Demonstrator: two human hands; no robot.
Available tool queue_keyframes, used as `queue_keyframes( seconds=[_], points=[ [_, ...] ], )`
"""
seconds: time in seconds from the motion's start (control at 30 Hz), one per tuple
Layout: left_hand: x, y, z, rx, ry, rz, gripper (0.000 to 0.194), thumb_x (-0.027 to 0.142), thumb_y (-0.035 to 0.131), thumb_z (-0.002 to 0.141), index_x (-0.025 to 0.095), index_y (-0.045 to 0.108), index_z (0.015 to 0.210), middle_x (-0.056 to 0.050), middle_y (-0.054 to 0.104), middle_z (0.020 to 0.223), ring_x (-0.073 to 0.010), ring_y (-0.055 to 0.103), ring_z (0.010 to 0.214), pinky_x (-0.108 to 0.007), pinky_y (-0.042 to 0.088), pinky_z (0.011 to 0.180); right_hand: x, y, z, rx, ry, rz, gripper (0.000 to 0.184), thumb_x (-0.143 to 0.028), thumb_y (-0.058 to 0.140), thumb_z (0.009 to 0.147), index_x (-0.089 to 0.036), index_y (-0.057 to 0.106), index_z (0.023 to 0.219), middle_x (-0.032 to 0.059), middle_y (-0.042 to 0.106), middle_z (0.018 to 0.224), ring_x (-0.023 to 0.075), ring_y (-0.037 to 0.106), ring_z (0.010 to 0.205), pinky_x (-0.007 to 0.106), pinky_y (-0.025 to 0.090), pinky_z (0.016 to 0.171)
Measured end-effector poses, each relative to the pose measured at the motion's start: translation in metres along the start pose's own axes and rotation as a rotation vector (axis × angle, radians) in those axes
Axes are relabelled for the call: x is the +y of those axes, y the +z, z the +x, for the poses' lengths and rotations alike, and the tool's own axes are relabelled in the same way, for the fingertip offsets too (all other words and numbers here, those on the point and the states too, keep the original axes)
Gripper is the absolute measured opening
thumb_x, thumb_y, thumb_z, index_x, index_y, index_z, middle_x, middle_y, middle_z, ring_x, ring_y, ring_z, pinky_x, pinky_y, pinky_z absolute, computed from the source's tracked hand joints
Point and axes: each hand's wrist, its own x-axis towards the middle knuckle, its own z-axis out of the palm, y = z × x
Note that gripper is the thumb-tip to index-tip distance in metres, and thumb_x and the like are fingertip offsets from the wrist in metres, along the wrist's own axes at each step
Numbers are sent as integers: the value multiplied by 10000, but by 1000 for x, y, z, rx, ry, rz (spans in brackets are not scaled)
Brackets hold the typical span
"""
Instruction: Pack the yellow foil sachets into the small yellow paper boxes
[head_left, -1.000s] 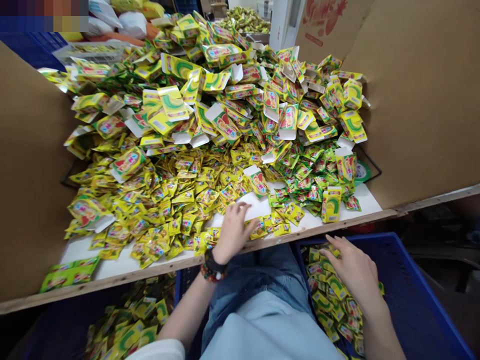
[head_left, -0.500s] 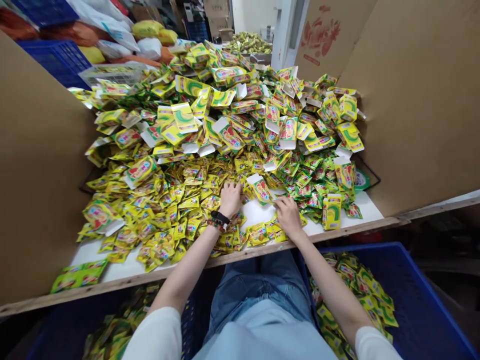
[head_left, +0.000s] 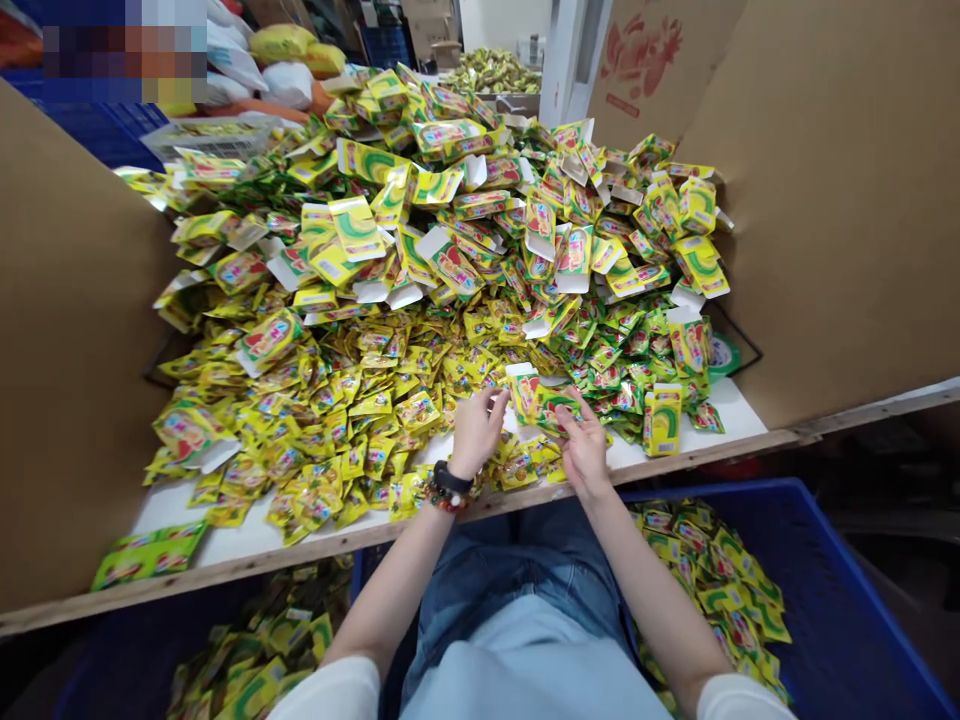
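Note:
My right hand [head_left: 585, 445] is closed, thumb and fingers pinching a small yellow-and-green packet [head_left: 556, 408] with a red print over the work surface. Right beside that packet, partly overlapped by it, is a small carton [head_left: 523, 392] with its white flap up. My left hand [head_left: 477, 428] is just left of the carton, its thumb and fingertips drawn together; whatever is between them is too small to make out. Loose yellow sachets [head_left: 416, 410] lie around my left hand. Green sachets [head_left: 611, 370] are heaped beyond my right hand.
A high pile of open-flapped cartons [head_left: 450, 262] fills the back. Cardboard walls [head_left: 817, 230] stand at both sides. Below the wooden front edge [head_left: 300, 552], a blue crate [head_left: 832, 590] holds filled-looking cartons at right, with more cartons at lower left. A green strip of sachets [head_left: 146, 555] lies front left.
My right hand came up from the crate to the table and now pinches a packet beside the carton. My left hand reached forward into the yellow sachets, then drew back beside the carton.

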Motion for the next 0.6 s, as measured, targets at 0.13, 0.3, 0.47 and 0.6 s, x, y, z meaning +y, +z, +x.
queue_keyframes(
  seconds=[0.13, 0.3, 0.47, 0.6],
  points=[
    [12, 26, 28, -27, -44, 527, 602, 532, 611, 827, 39, 548, 1165, -178, 701, 870, -304, 685, 861, -337, 486, 708, -8, -18, -2, 42, -69, -55, 386, -339, 843, 616, -193, 697, 942, -21, 734, 756, 159, 706, 671, 363, 623, 728],
    [36, 56, 34, -30, -27, 723, 570, 349, 687, 774, 9, 486, 1184, -242, 621, 1083, -310, 649, 966, -340, 484, 754, -14, -31, -6, 66, -299, -236, 279, -351, 788, 700, -190, 687, 904, -16, 711, 757, 132, 662, 671, 293, 571, 683],
    [38, 40, -1, -1, 253, 720, 417, 227, 592, 782, 102, 497, 1168, -167, 602, 1102, -315, 566, 1067, -437, 439, 901, -38, -26, -4, 117, -516, -314, 235, -371, 739, 761, -198, 666, 902, 2, 692, 830, 138, 655, 712, 287, 544, 702],
    [28, 23, -38, 15, 414, 522, 538, 315, 587, 779, 141, 434, 1265, -116, 605, 1055, -271, 587, 968, -390, 478, 824, -60, -13, -8, -95, -594, -409, 129, -324, 697, 804, -231, 678, 891, 16, 709, 909, 176, 669, 878, 320, 530, 825]
  ],
)
